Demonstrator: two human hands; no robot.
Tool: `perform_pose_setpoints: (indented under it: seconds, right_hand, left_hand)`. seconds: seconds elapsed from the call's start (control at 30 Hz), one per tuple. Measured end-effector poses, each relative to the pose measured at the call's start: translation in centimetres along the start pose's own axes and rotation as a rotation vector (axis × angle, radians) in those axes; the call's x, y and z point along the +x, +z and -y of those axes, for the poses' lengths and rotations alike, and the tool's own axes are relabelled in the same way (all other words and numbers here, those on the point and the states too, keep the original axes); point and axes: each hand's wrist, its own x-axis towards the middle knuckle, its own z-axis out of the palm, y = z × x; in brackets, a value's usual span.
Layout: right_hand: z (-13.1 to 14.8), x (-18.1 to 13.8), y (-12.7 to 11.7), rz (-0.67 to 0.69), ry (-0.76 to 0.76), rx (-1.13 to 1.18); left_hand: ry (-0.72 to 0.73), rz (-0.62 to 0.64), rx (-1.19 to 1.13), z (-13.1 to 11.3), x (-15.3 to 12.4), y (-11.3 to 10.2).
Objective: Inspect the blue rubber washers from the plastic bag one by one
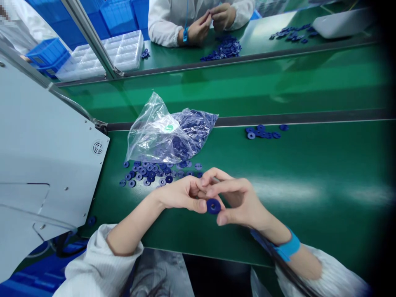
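A dark blue washer-like disc [209, 207] with a hole in its middle is held up between my two hands, its flat face turned toward me. My left hand [182, 193] pinches its left edge, the thumb tip pressed against it. On the other side, my right hand [239, 200] has its thumb at the lower right edge and its fingers curled above and behind. Some fingertips are hidden where the hands overlap. Just beyond my left hand, many similar blue discs [150, 167] lie loose in front of a clear plastic bag [145, 140] full of them.
A small group of discs [260, 133] lies at the back of the green table [309, 214]. A grey metal cabinet [62, 165] stands at the left. Behind the divider, a co-worker's hands [201, 31] work over a pile of blue pieces [227, 47]. A blue wrist strap [289, 245] circles my right wrist.
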Motion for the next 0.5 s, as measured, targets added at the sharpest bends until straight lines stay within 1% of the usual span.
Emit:
perform_pose_setpoints:
  seconds: [0.1,0.2,0.27,0.37,0.5]
  right_hand:
    - [0.01,-0.07,-0.07,0.013,-0.002,0.007]
    - [0.27,-0.19,-0.06,0.046,-0.007,-0.004]
    - [0.48,-0.22,-0.01,0.056,-0.009,-0.007]
    - [0.70,-0.18,0.07,0.060,-0.012,-0.011]
    - [0.86,-0.06,0.09,0.075,-0.006,-0.021]
  left_hand:
    - [-0.009,-0.002,-0.036,-0.12,0.06,0.19]
    - [0.002,0.042,-0.024,-0.07,-0.01,0.15]
    - [-0.022,0.056,-0.008,0.05,-0.07,-0.01]
    - [-0.069,0.036,0.005,0.18,-0.09,-0.20]
    - [-0.089,0.020,0.015,0.13,-0.10,-0.18]
